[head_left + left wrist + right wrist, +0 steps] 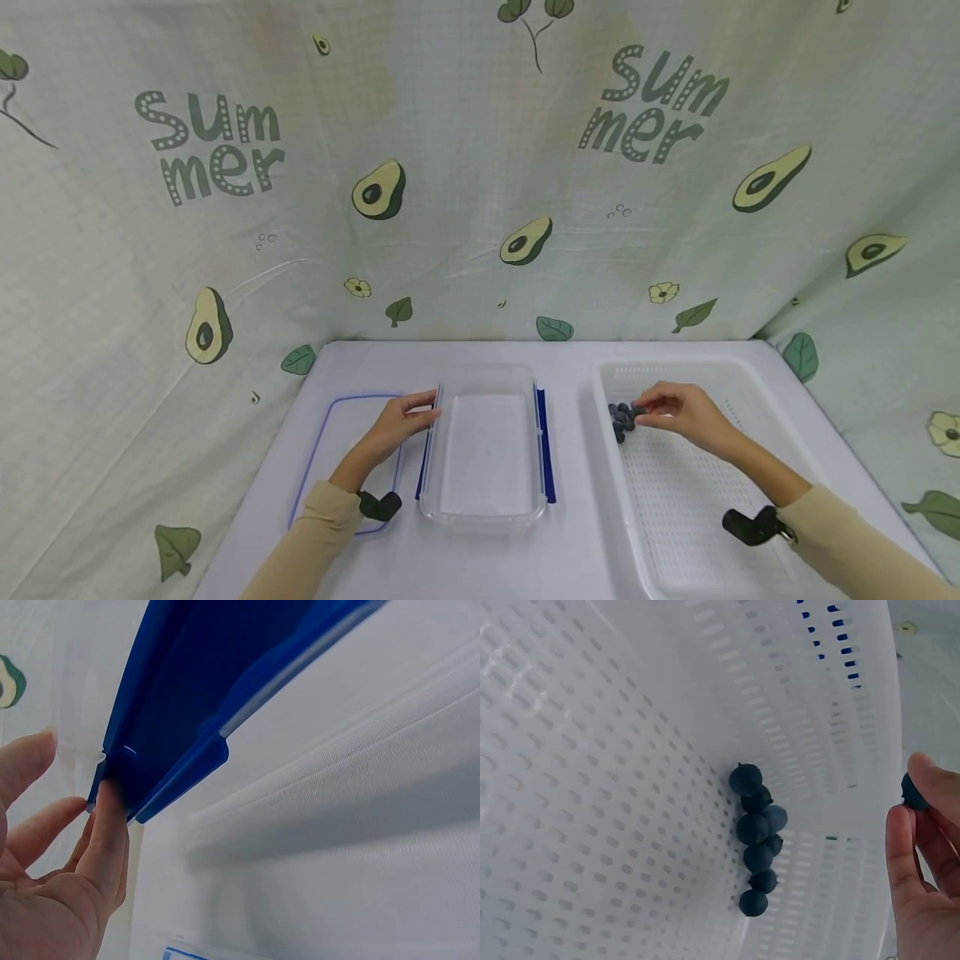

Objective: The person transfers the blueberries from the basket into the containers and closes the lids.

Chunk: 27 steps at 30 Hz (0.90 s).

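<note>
My right hand pinches a blueberry between thumb and fingertips, up by the rim of a white perforated basket. Below it, several blueberries lie in a line along the foot of the basket's wall. A clear plastic container stands uncovered in the middle, with blue latch flaps hanging on its two long sides. My left hand touches its left side near the far end. In the left wrist view, the fingertips rest at the end of a blue latch flap, fairly straight.
A clear lid with a blue seal lies on the white table left of the container, partly under my left forearm. Behind the table hangs a curtain printed with avocados. Each wrist carries a black camera.
</note>
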Available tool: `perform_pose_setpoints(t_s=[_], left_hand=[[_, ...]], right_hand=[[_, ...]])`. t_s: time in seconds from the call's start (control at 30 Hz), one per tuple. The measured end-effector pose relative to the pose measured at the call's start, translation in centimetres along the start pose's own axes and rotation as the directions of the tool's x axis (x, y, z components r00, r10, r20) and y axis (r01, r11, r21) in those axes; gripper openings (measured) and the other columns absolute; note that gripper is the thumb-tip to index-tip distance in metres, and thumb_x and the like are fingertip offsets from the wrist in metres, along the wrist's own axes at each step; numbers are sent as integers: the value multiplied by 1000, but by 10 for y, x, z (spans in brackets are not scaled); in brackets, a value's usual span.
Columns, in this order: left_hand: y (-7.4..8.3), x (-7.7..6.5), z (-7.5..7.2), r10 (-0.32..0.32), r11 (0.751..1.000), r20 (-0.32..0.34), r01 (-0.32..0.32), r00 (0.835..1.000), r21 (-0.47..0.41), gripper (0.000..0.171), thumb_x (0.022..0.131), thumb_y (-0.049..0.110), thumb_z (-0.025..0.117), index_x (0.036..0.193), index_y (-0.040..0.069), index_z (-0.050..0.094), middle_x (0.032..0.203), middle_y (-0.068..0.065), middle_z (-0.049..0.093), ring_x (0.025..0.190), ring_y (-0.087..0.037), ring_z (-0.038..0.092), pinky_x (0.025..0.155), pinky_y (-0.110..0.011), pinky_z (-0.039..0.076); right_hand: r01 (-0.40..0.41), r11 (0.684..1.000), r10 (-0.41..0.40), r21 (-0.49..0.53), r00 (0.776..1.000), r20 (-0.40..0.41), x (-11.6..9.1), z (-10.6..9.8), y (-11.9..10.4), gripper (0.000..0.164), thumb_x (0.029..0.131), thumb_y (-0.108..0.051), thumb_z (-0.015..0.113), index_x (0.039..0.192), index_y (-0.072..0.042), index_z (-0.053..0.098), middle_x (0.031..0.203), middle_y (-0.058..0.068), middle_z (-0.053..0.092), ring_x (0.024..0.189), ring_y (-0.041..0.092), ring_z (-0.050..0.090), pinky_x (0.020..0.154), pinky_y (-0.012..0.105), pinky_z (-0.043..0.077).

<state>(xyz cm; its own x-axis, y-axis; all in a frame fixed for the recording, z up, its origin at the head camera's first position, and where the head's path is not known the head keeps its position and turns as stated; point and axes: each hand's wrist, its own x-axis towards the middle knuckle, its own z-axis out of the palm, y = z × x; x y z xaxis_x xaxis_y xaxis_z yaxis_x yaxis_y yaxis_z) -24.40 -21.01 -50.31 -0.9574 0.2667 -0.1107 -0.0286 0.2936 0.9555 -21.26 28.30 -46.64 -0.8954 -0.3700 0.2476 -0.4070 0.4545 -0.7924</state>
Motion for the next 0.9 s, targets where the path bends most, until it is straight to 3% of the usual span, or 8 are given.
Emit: perform_pose_setpoints(t_s=[0.37,0.9], left_hand=[[1,-1,1,-3,1000,-6,3,1000,-11,58,95,19,70,144,-4,48,148,-23,46,123,-36,57,101,-42,50],[-2,0,-1,16,1000,13,-16,1000,-13,57,96,17,69,144,-7,47,147,-25,45,123,-38,56,99,-38,52]], right_hand=[[81,996,-82,43,997,1,19,-4,-22,22,82,4,78,103,6,70,94,15,69,80,13,64,67,20,57],[120,988,-126,102,990,59,44,6,-40,23,83,2,78,104,6,70,97,17,68,81,18,65,70,22,58]])
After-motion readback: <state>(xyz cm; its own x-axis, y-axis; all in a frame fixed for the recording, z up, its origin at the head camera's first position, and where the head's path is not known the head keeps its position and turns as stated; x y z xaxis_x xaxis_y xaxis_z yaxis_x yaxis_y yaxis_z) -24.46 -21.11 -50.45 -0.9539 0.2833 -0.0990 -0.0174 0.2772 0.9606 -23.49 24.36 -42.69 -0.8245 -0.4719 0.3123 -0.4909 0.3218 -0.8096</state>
